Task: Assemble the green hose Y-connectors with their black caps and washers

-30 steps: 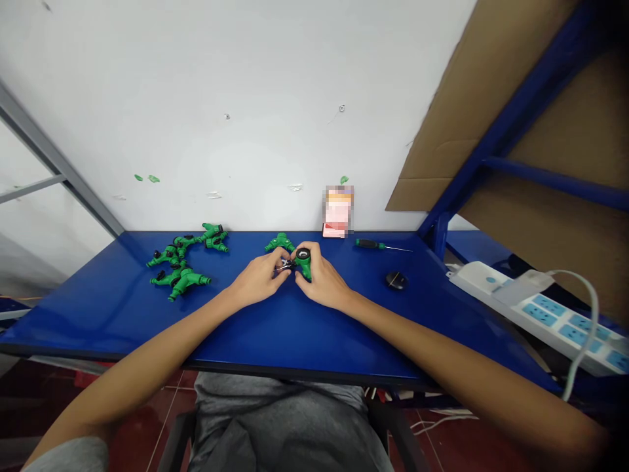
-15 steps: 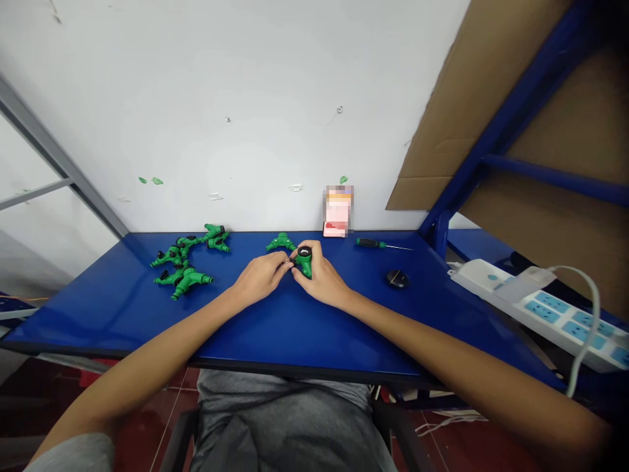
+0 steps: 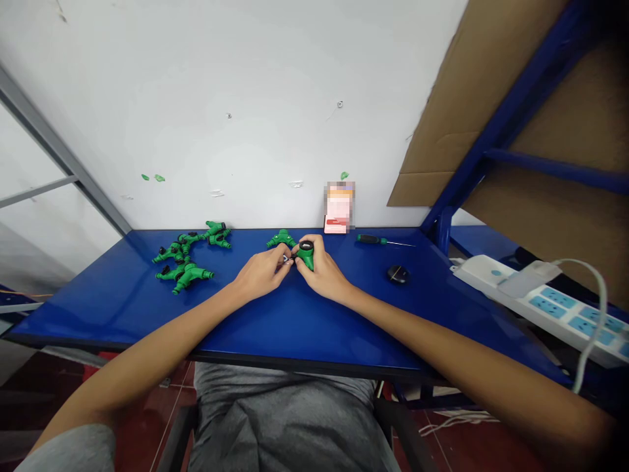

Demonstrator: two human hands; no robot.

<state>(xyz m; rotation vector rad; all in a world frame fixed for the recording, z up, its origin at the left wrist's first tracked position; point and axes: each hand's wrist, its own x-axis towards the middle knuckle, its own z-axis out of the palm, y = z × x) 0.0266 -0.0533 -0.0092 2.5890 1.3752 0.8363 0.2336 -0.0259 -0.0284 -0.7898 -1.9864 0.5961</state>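
Hose connector (image 3: 306,257) sits within the curled fingers of our right hand (image 3: 324,270); our left hand (image 3: 263,270) pinches a small shiny piece (image 3: 287,259) just beside it. This one looks unfinished. Left of our fingers lie more green connectors (image 3: 193,275), rightward a screwdriver (image 3: 369,240), on a blue table (image 3: 295,321) against a white wall (image 3: 275,85).

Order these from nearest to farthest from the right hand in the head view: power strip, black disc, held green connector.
1. Green connector: inside the right hand.
2. Black disc: further right.
3. Power strip: far right.
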